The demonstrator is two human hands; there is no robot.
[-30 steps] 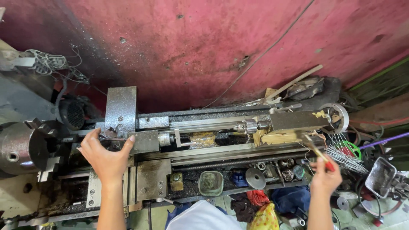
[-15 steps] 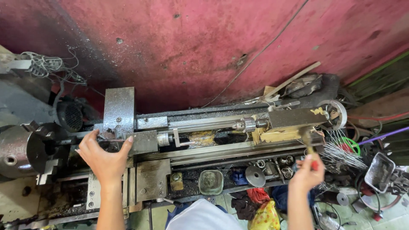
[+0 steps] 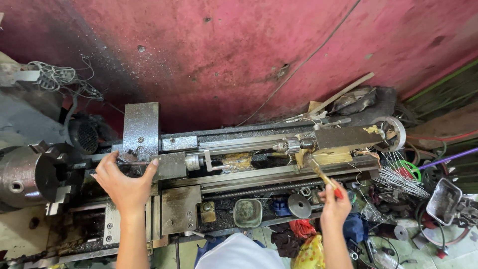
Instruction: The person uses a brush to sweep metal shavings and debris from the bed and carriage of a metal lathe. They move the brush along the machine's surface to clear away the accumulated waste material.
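Left hand (image 3: 124,182) spread flat on the carriage (image 3: 154,167) near the chuck (image 3: 22,174). Right hand (image 3: 334,204) clamped on a brush (image 3: 321,174), bristles seemingly touching the bed (image 3: 279,174) below the tailstock (image 3: 348,137). Brushing chips, probably; calls next for short sweeps leftward.

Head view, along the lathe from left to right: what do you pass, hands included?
Round chuck → left hand on the tool post area → small green tray → drill chuck → right hand holding a red-handled brush → tailstock handwheel → bundle of thin wires.
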